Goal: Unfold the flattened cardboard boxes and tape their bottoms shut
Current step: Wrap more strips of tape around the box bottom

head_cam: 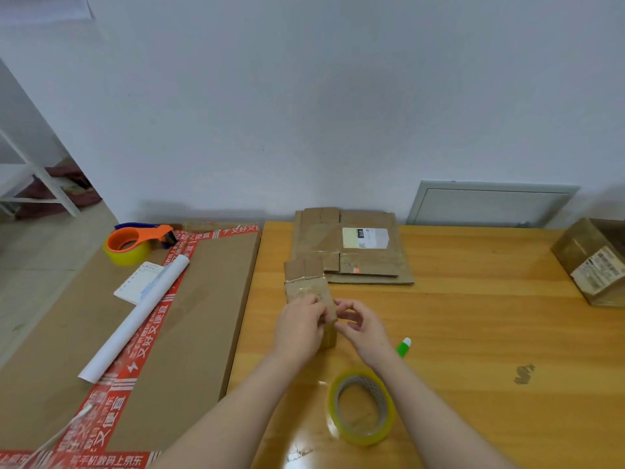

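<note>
A small flattened cardboard box (306, 282) lies on the wooden table (473, 316), wrapped in old clear tape. My left hand (299, 328) grips its near left part with curled fingers. My right hand (358, 324) pinches the box's near right edge between thumb and fingers. A stack of larger flattened boxes (351, 245) lies just behind it, with a white label on top. A roll of clear yellowish tape (361, 407) lies flat on the table under my right forearm.
A green and white cutter (404, 346) lies right of my right wrist. An assembled box (595, 258) stands at the far right. On the big carton (189, 316) at left lie an orange tape dispenser (135, 243), a white paper roll (135, 319) and a notepad (138, 280).
</note>
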